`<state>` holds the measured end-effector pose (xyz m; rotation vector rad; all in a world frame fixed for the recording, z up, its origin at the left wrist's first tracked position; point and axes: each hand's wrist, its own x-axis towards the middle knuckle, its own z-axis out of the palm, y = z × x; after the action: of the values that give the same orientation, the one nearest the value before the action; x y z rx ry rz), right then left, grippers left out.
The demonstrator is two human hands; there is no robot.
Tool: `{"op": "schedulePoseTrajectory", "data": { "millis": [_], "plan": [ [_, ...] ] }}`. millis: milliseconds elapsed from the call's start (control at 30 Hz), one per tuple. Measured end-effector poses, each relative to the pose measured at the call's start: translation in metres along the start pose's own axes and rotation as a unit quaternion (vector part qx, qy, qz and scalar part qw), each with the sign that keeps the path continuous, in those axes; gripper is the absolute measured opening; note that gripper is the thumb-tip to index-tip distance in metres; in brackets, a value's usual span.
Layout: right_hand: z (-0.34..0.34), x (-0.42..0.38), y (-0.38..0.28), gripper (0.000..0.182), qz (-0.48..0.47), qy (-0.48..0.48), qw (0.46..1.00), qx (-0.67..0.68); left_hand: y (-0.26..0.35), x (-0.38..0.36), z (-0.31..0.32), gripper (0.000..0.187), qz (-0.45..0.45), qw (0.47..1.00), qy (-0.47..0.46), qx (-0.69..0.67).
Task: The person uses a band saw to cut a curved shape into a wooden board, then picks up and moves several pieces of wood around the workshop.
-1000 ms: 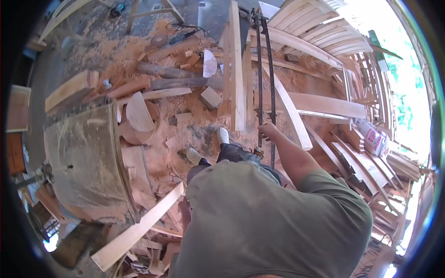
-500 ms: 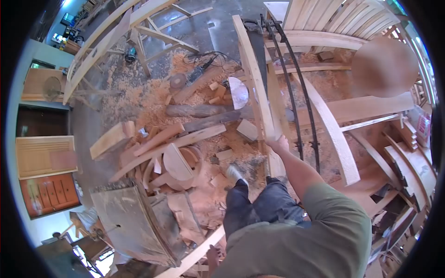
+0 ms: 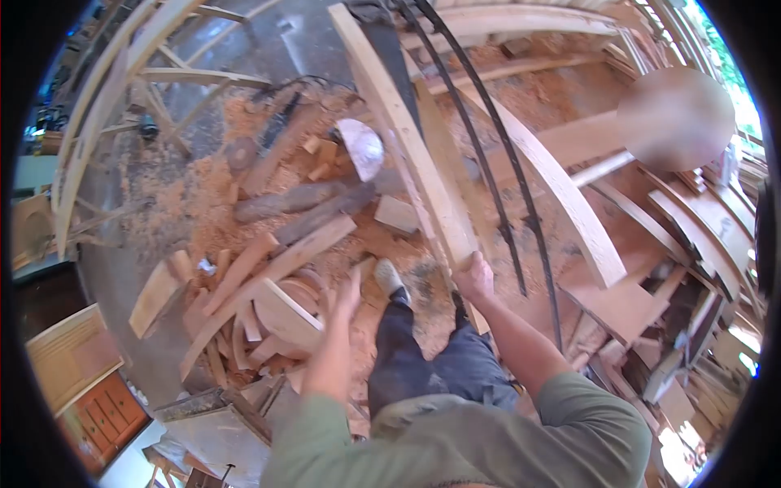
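My right hand [image 3: 474, 278] is wrapped around the near end of a long pale wooden plank [image 3: 404, 130], which slants away toward the top of the head view. Beside that plank run two dark metal bars [image 3: 498, 118]. A curved pale board [image 3: 561, 183] lies to their right. My left hand [image 3: 348, 294] is raised in front of my left leg, fingers stretched out and slightly blurred. It is nearest to a heap of curved wood offcuts [image 3: 281, 264], and no held thing shows in it.
Sawdust and shavings cover the floor around my shoes [image 3: 389, 276]. A wooden block [image 3: 397, 214], a log [image 3: 293, 200] and a half-round pale piece [image 3: 361, 150] lie ahead. A wooden frame [image 3: 175, 77] stands at upper left; stacked boards [image 3: 691, 228] fill the right.
My left hand has come up from low beside my body to in front of my left leg. My right hand stays at the plank's end. The whole view has shifted and turned.
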<state>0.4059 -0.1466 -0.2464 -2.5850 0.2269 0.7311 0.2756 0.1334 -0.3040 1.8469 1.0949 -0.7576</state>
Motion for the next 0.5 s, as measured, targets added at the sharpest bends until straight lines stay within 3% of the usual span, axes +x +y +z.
{"op": "schedulePoseTrajectory", "data": {
  "millis": [33,67,100,133,200,267,333,400,467,500],
  "plan": [
    [-0.024,-0.027,-0.003,0.043,-0.010,-0.005,1.000,0.006,0.009,0.068,0.024,0.072,0.035,0.973,-0.078,-0.213],
    [-0.040,-0.055,0.006,0.043,0.015,-0.011,1.000,-0.015,0.078,0.056,0.023,0.074,0.036,0.943,-0.060,-0.325],
    [-0.054,-0.076,0.013,0.041,0.020,-0.015,1.000,-0.017,0.116,0.083,0.029,0.077,0.032,0.904,-0.187,-0.382],
    [-0.072,-0.083,0.014,0.038,0.009,-0.011,1.000,-0.017,0.163,0.079,0.040,0.074,0.012,0.908,-0.121,-0.401],
    [-0.104,-0.124,0.021,0.035,0.004,-0.004,1.000,-0.019,0.184,0.141,0.094,0.064,-0.001,0.771,-0.271,-0.576],
    [-0.124,-0.158,0.045,0.047,0.024,-0.007,0.999,-0.036,0.241,0.062,0.099,0.060,0.046,0.663,-0.237,-0.709],
    [-0.134,-0.185,0.083,0.049,-0.043,0.044,0.996,-0.060,0.243,0.020,0.112,0.053,0.075,0.631,-0.255,-0.729],
    [-0.147,-0.205,0.124,0.049,-0.066,0.060,0.992,-0.093,0.226,-0.004,0.138,0.050,0.103,0.511,-0.327,-0.788],
    [-0.172,-0.215,0.155,0.052,-0.099,0.032,0.991,-0.083,0.199,-0.016,0.174,0.047,0.007,0.485,-0.314,-0.816],
    [-0.187,-0.212,0.162,0.052,-0.121,0.018,0.989,-0.080,0.196,-0.044,0.165,0.047,0.018,0.484,-0.292,-0.824]
  ]
}}
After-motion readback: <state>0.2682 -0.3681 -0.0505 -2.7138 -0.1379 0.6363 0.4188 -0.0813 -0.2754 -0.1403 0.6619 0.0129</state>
